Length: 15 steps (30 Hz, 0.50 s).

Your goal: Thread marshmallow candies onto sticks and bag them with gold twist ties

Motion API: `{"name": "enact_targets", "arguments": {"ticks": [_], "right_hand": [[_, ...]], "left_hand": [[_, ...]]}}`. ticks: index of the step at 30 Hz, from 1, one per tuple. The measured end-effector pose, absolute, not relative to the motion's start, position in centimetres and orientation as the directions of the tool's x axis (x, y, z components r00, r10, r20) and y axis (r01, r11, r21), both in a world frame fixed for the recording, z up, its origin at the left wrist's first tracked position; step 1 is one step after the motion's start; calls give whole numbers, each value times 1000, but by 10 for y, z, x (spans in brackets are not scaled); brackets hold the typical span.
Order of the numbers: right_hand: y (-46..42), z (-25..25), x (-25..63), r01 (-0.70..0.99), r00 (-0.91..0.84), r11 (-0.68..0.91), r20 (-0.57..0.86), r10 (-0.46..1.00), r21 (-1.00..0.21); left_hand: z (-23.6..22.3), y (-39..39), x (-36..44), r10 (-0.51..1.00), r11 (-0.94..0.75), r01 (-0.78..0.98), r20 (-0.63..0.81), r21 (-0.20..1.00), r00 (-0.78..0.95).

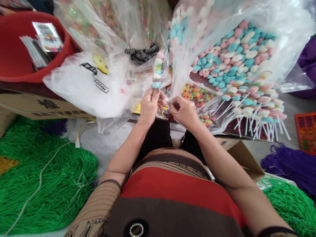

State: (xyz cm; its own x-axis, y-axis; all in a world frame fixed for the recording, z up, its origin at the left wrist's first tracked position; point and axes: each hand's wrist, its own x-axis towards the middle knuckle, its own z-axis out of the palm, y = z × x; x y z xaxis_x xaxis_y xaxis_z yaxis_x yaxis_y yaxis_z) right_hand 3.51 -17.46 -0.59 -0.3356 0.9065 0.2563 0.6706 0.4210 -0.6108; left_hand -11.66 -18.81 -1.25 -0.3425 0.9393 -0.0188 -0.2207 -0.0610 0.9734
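My left hand (149,107) is closed around the lower end of an upright candy skewer (158,70). Pink, white, yellow and blue pieces are stacked on it, inside what looks like a clear printed wrapper. Close beside it, just under the candy, my right hand (184,110) is pinched shut. Something thin seems to run between the fingertips of both hands, too small to make out. Gold twist ties (137,108) lie on the table by my left wrist, partly hidden by the hand.
Marshmallow lollipops (256,102) lie at the right, before a large bag of loose marshmallows (232,56). Ring candies (195,93) sit nearer. White printed bags (86,85) and a red tub (14,70) stand left. Green cord bundles (49,184) fill the lower left.
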Motion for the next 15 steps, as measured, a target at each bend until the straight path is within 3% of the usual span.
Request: {"name": "enact_targets", "arguments": {"ticks": [4, 9, 15], "right_hand": [[-177, 12, 36, 573, -284, 347, 217, 934, -742], [-182, 28, 31, 351, -318, 101, -17, 948, -931], [-184, 22, 43, 193, -136, 36, 9, 991, -981]], "left_hand": [[-15, -188, -113, 935, -72, -206, -6, 976, -354], [-12, -193, -101, 943, -125, -268, 30, 955, -332], [2, -199, -100, 960, -2, -342, -94, 940, -263]]}}
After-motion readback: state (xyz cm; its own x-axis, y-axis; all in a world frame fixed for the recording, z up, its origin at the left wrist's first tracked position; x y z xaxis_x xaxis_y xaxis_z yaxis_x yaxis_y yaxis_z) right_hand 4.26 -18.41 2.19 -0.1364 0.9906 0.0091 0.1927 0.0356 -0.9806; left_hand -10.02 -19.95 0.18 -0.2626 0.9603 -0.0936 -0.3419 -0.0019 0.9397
